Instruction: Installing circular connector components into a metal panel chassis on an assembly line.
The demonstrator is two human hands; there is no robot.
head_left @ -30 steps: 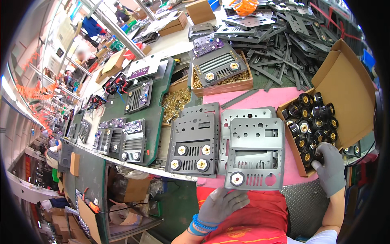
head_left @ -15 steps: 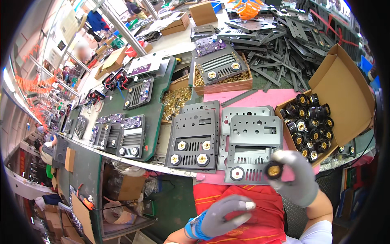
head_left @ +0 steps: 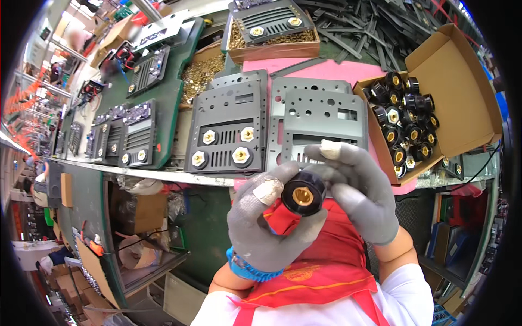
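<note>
In front of my red apron, a round black socket (head_left: 296,204) with a brass threaded centre is held up, its brass face toward me. My left hand (head_left: 261,223), in a grey glove with a taped finger, is closed around its left side and underside. The gloved fingers of my right hand (head_left: 367,198) curl in at its right and back, where part of the grip is hidden. Just beyond lies a grey slotted metal panel (head_left: 323,127), its near edge covered by my hands. To its left, another grey panel (head_left: 228,122) carries several sockets with nuts.
An open cardboard box (head_left: 451,98) of black sockets stands at the right on pink sheeting (head_left: 321,66). Farther back are a tray of small brass parts (head_left: 204,70) and piled dark metal strips (head_left: 361,32). Finished-looking panels with circuit boards (head_left: 138,133) sit on the green mat at left.
My right hand has brought the socket left, away from the panel's near edge, to my left hand. The left hand has risen and closed on it. The view has tilted downward.
</note>
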